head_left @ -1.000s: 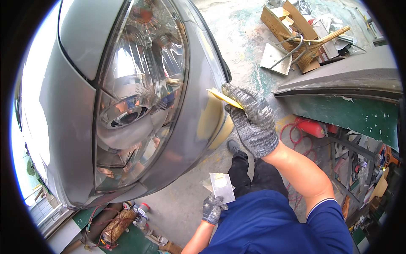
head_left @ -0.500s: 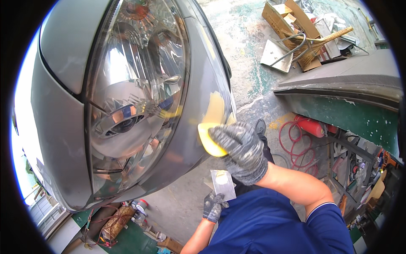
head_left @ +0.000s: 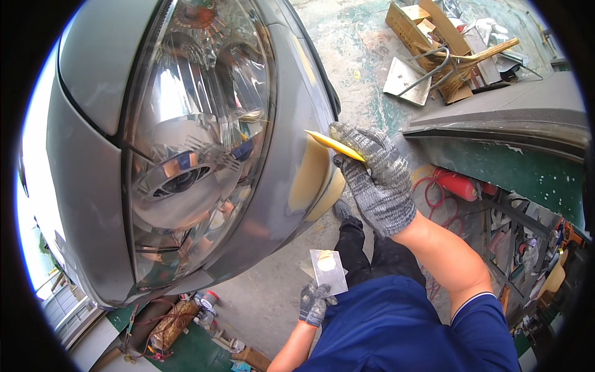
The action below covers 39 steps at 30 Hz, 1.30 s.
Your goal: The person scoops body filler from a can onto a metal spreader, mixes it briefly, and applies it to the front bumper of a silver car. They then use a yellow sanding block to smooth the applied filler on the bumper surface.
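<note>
My right hand (head_left: 379, 180), in a grey knit glove, pinches a yellow spreader (head_left: 334, 147) seen nearly edge-on. It is just beside a grey car bumper (head_left: 286, 105); whether its tip touches the panel I cannot tell. Below the spreader, a tan patch of filler (head_left: 308, 175) coats the bumper, with a second tan area (head_left: 328, 195) round the edge. Low in front of my body, my gloved left hand (head_left: 315, 304) is closed round a flat grey rectangular plate (head_left: 336, 282) bearing a dab of pale paste. Left of the patch is the large clear headlight (head_left: 204, 133).
A straw broom (head_left: 458, 74) and a cardboard box (head_left: 409, 31) lie at the far right. Nearer are a red cylinder (head_left: 457, 184), a red hose (head_left: 427, 192) and a cluttered metal rack (head_left: 520, 214). A hose-wrapped cylinder (head_left: 173, 325) lies at lower left.
My right hand has moved up and right with the yellow spreader, which has turned from broadside to edge-on. The tan filler it covered now shows. My left hand has hardly moved.
</note>
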{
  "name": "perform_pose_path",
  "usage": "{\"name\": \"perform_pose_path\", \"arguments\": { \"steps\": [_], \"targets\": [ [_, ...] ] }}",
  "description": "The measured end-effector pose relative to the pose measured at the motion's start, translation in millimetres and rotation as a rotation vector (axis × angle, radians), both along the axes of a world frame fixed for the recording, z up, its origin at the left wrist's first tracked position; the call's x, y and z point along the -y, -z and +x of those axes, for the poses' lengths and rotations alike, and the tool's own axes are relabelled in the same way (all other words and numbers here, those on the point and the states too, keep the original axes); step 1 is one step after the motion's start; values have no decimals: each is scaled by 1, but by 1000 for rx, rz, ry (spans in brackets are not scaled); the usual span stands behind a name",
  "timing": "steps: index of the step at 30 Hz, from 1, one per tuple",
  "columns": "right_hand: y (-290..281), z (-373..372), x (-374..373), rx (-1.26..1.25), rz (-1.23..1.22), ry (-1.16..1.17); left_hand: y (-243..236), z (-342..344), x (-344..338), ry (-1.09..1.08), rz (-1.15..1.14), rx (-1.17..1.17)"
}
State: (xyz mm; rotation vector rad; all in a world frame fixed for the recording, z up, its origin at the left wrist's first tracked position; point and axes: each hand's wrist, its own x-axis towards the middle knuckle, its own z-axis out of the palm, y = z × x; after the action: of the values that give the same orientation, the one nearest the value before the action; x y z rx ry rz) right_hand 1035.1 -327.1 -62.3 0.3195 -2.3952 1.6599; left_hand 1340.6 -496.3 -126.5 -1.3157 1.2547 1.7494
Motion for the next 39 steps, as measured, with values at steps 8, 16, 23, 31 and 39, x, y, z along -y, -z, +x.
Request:
{"name": "perform_pose_path", "arguments": {
  "steps": [8, 16, 23, 31, 39],
  "targets": [
    [2, -2, 3, -7, 13, 23, -1, 5, 5, -44, 17, -2],
    [-12, 33, 15, -80, 207, -114, 5, 13, 14, -27, 30, 5],
    [5, 84, 39, -64, 230, -260, 8, 11, 15, -57, 0, 7],
    [0, 41, 6, -3, 99, -61, 2, 8, 12, -36, 12, 13],
    [-10, -11, -11, -117, 86, -16, 3, 9, 12, 26, 17, 3]
  ]
}}
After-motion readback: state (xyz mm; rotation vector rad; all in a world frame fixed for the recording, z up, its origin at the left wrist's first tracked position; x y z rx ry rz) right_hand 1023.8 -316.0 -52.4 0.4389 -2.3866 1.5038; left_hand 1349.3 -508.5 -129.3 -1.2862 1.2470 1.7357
